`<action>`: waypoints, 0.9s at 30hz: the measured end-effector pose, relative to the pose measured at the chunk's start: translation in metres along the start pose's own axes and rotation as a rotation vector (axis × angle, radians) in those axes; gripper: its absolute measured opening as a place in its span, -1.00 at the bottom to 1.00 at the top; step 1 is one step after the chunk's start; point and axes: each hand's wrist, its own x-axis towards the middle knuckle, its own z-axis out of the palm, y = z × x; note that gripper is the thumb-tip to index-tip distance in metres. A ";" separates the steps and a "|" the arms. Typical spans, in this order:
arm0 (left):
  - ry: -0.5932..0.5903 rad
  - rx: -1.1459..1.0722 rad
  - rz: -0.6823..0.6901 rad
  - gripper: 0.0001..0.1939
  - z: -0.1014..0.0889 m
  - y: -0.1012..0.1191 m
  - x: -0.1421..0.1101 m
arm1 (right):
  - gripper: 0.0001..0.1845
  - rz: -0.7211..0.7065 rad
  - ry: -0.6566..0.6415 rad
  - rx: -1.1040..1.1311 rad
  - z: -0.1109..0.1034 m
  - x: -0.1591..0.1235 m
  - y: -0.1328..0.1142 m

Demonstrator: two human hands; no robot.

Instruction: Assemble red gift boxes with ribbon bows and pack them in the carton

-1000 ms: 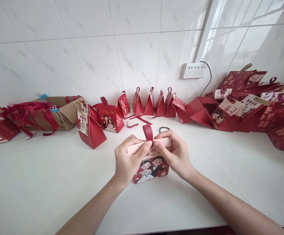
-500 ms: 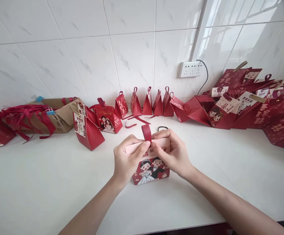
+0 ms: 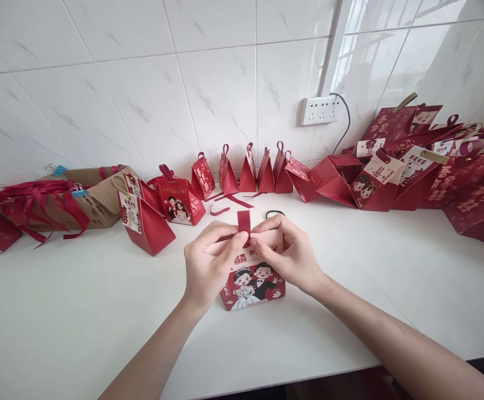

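A red gift box (image 3: pixel 253 286) with a cartoon bride and groom on its front and a pale top flap stands upright on the white table. From its top edge rises a dark red strap (image 3: pixel 244 220), one flat end pointing up. My left hand (image 3: pixel 208 261) is closed in a pinch at the strap's base, its thumb on the front of the flap. Opposite it, my right hand (image 3: pixel 289 256) pinches the same spot from the right, thumb in front and fingers behind. The strap's lower part is partly hidden by my thumbs.
Several finished-looking red boxes (image 3: pixel 248 175) line the tiled wall, with cut strap pieces (image 3: pixel 237 201) before them. A cardboard box of red ribbons (image 3: pixel 100 214) lies left, near a red box (image 3: pixel 152 230). More red boxes (image 3: pixel 379 186) are piled right, below a wall socket (image 3: pixel 319 111).
The strap stood as a rounded loop above the box; now a flat end sticks straight up. Both hands stay at the flap. The whole view has shifted slightly.
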 end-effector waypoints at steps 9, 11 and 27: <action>0.067 0.036 0.126 -0.94 0.005 0.001 -0.007 | -0.90 -0.135 0.009 0.014 -0.002 -0.002 -0.005; 0.071 0.033 0.156 -0.95 0.006 0.002 -0.007 | -0.89 -0.142 0.013 0.003 -0.003 -0.002 -0.007; -0.154 -0.060 0.051 -0.88 -0.009 -0.004 0.000 | -0.87 -0.016 0.028 -0.030 -0.003 -0.002 -0.009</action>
